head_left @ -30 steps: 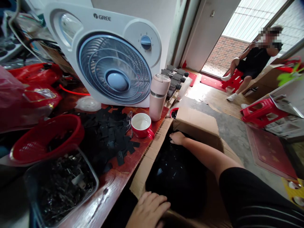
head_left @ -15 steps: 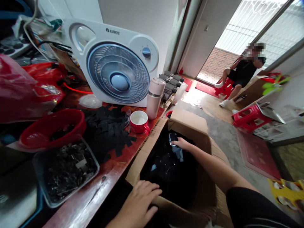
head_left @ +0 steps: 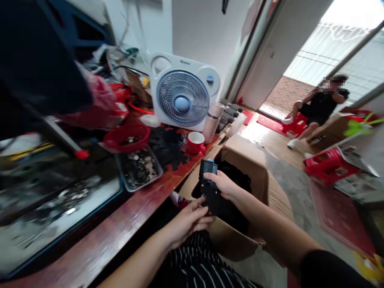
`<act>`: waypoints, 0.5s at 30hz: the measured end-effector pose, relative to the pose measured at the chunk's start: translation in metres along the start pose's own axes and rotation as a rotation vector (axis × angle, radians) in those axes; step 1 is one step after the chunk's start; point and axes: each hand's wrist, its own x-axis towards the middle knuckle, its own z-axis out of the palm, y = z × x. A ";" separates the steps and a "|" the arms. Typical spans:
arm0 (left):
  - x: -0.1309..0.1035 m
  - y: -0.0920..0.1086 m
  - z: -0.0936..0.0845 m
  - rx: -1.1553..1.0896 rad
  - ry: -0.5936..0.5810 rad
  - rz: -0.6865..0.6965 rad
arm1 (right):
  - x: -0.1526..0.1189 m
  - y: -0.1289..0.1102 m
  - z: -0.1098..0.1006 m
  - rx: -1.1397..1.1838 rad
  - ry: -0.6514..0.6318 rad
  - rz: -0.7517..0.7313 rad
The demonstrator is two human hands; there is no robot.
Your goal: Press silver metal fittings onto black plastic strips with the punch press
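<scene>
Head view shows that my right hand (head_left: 222, 183), clasped on a black part (head_left: 207, 168), has just lifted it above the cardboard box (head_left: 246, 150), so it seems within reach of my left hand (head_left: 189, 221), whose hold I cannot tell.

On the worktop (head_left: 141, 206), the cup (head_left: 194, 148) is set before the fan (head_left: 182, 105) and left of the bottle (head_left: 211, 127). Pieces (head_left: 168, 147) are spread left of the cup; farther left, the basket (head_left: 141, 144) is set behind the tub (head_left: 147, 184). Right of the worktop, the box (head_left: 246, 150) is placed, under a held part (head_left: 208, 167).
</scene>
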 end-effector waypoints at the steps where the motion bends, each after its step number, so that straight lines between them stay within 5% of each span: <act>1: -0.015 0.003 -0.001 -0.070 -0.027 -0.014 | -0.004 -0.002 0.022 0.005 -0.040 -0.019; 5: -0.087 0.000 -0.021 -0.112 0.117 0.041 | -0.020 0.005 0.112 -0.012 -0.260 -0.074; 9: -0.175 -0.024 -0.055 -0.029 0.451 0.123 | -0.040 0.023 0.212 -0.137 -0.537 -0.107; 12: -0.243 -0.049 -0.077 0.050 0.704 0.189 | -0.060 0.042 0.290 -0.179 -0.765 0.004; 15: -0.298 -0.076 -0.101 0.144 1.046 0.279 | -0.074 0.069 0.360 -0.210 -0.858 0.078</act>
